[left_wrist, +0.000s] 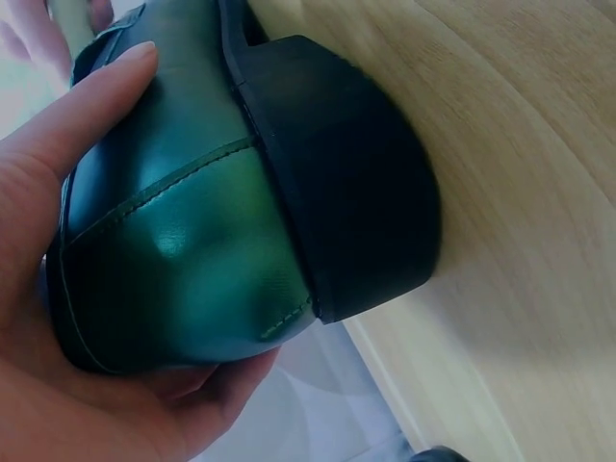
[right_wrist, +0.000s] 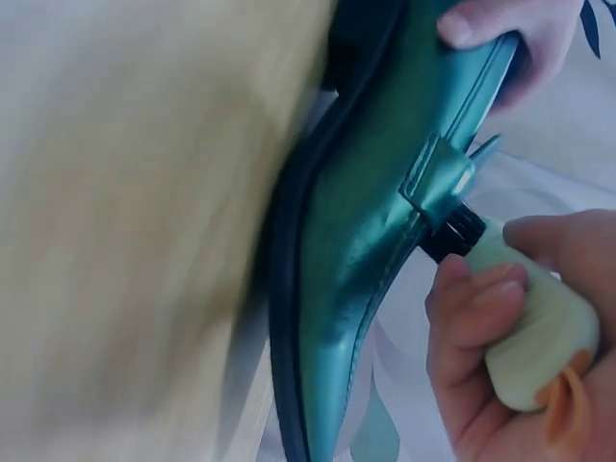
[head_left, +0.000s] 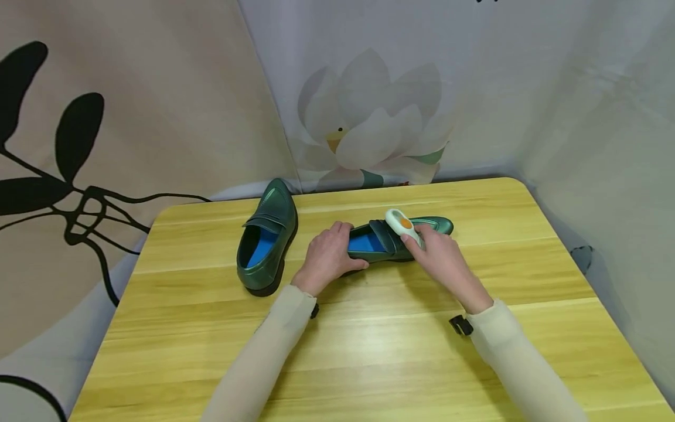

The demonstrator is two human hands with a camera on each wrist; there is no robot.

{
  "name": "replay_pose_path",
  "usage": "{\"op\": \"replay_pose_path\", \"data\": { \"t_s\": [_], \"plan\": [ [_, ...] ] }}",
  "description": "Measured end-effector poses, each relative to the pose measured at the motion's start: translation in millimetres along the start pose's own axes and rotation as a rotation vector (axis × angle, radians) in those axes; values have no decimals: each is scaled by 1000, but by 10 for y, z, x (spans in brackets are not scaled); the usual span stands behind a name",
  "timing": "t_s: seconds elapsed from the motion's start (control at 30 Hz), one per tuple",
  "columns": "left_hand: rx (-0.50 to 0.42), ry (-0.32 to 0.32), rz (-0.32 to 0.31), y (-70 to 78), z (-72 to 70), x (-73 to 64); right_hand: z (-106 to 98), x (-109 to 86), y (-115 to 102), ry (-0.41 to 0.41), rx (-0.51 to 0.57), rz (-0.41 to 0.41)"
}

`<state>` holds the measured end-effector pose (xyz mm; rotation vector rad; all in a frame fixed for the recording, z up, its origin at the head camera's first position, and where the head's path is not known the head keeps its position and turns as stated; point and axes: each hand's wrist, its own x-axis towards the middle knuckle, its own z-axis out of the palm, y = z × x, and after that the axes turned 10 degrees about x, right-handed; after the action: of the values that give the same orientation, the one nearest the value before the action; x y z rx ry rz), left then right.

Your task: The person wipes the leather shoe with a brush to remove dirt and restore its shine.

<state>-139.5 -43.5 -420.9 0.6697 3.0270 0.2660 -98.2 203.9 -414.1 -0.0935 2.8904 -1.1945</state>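
A dark green loafer (head_left: 384, 235) with a blue insole lies on the table, its toe pointing right. My left hand (head_left: 328, 253) grips it round the heel; in the left wrist view the thumb rests along the side of the loafer (left_wrist: 192, 231), above the black heel block. My right hand (head_left: 442, 258) holds a small brush (right_wrist: 539, 322) with a pale green handle, an orange patch and an orange loop. Its black bristles (right_wrist: 454, 234) touch the loafer's upper beside the strap. A matching green loafer (head_left: 274, 214) stands to the left, toe away from me.
The wooden table (head_left: 343, 351) spreads out in front of me. Behind it hangs a pale curtain (head_left: 390, 35) with a printed flower, and dark leaf shapes (head_left: 79, 135) show at the left.
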Motion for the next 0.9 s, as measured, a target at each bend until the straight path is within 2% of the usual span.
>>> {"op": "replay_pose_path", "data": {
  "t_s": [0.2,0.33,0.43,0.53,0.73,0.8,0.9],
  "plan": [
    [1,7,-6,-28,-29,-14,0,-376,80,14,19,-41],
    [1,9,-3,-32,-28,-14,36,-473,134,49,36,-74],
    [-14,6,1,-22,-16,-8,57,-416,155,80,32,-78],
    [-27,1,8,5,-2,-2,46,-271,160,95,16,-70],
    [-21,-4,1,25,5,5,2,102,129,48,-25,-39],
    [-17,-4,-2,24,6,7,-3,157,115,34,-32,-31],
    [-9,-1,-3,12,-8,0,-9,135,95,30,-39,-29]
  ]
}}
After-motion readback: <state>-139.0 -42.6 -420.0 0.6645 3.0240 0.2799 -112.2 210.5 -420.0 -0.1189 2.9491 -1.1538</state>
